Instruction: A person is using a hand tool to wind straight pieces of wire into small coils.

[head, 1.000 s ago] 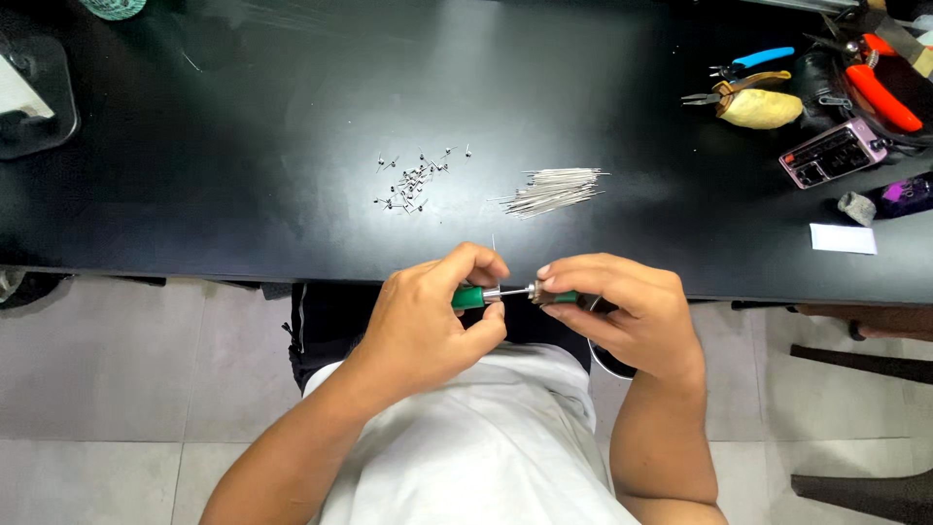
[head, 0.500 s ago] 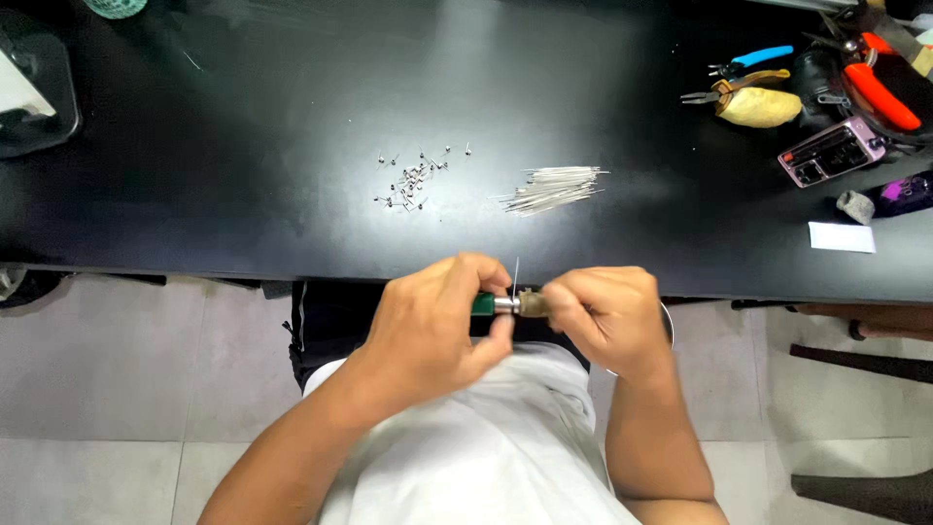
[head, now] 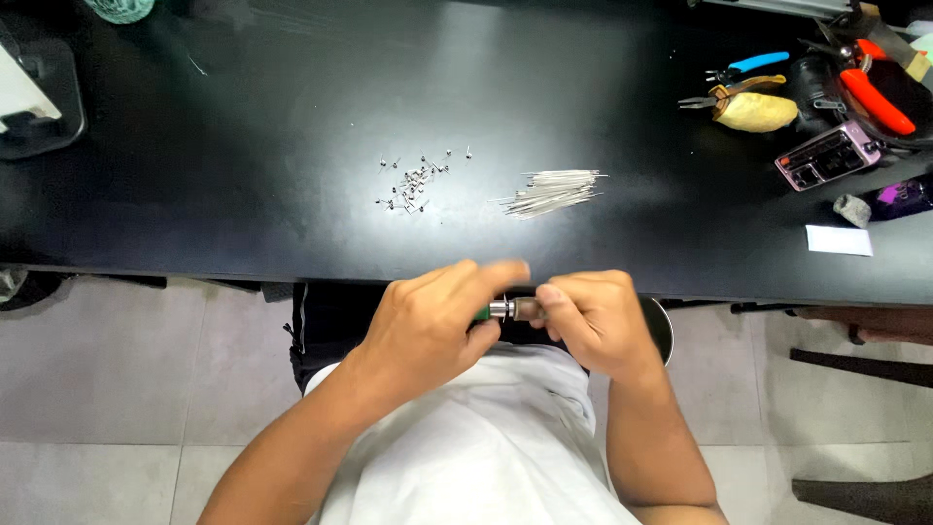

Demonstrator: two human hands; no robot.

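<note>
Both hands meet over my lap, just in front of the black table's near edge (head: pixel 292 261). My left hand (head: pixel 432 321) grips the green handle of a small tool with a silver metal collar (head: pixel 501 310). My right hand (head: pixel 593 316) pinches the other end of the same tool, fingers curled over it. What lies beyond the collar is hidden under the fingers. On the table, straight ahead of the hands, lie a scatter of tiny metal parts (head: pixel 413 180) and a bundle of thin silver pins (head: pixel 554 192).
At the table's right end lie blue-handled pliers (head: pixel 743 66), a yellow cloth (head: pixel 753 112), red-handled cutters (head: pixel 875 97), a small pink device (head: pixel 826 156) and a white card (head: pixel 838 240). A dark tray (head: pixel 39 97) sits far left. A stool leg (head: pixel 855 496) stands on the tiled floor.
My right hand has slid left along the tool toward my left hand, covering more of it. My left fingers have shifted and blur slightly.
</note>
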